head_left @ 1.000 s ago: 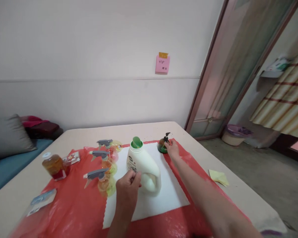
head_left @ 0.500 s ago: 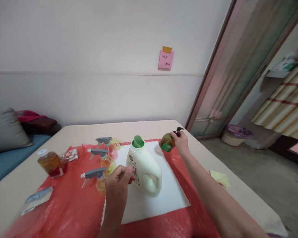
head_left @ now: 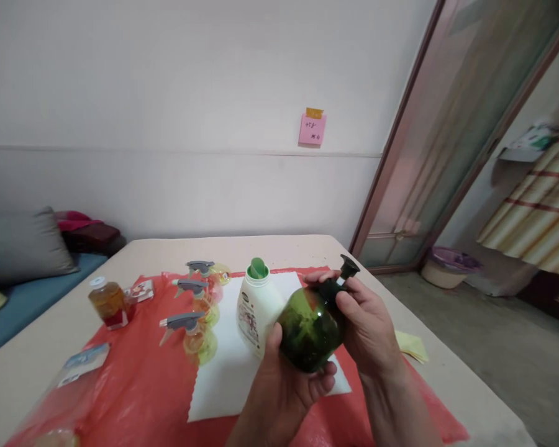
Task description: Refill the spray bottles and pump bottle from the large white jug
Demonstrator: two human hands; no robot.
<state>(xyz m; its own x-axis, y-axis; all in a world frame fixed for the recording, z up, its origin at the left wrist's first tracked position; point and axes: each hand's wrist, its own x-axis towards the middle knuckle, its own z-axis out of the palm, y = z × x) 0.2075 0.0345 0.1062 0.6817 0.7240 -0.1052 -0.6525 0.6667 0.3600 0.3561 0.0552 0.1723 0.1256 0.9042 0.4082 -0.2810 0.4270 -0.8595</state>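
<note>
A dark green pump bottle (head_left: 311, 329) with a black pump head is tilted to the right between my two hands, lifted above the table. My left hand (head_left: 291, 388) cups its base and lower side. My right hand (head_left: 366, 316) is closed around the neck and black collar, just under the nozzle. Behind my left hand stands a white jug (head_left: 256, 304), uncapped, with a green scoop (head_left: 258, 268) in its mouth. The jug rests on a white sheet (head_left: 228, 379), partly hidden by my hands.
Several clear spray bottles with grey trigger heads (head_left: 182, 321) stand left of the jug on red plastic sheeting (head_left: 144, 379). Farther left are a jar of amber liquid (head_left: 109, 302) and a plastic packet (head_left: 84, 363). Yellow paper notes (head_left: 412, 346) lie at the right.
My right hand has brought the pump bottle from the right of the jug nearer to me. My left hand, earlier in front of the jug with fingers pinched, now holds the bottle's base.
</note>
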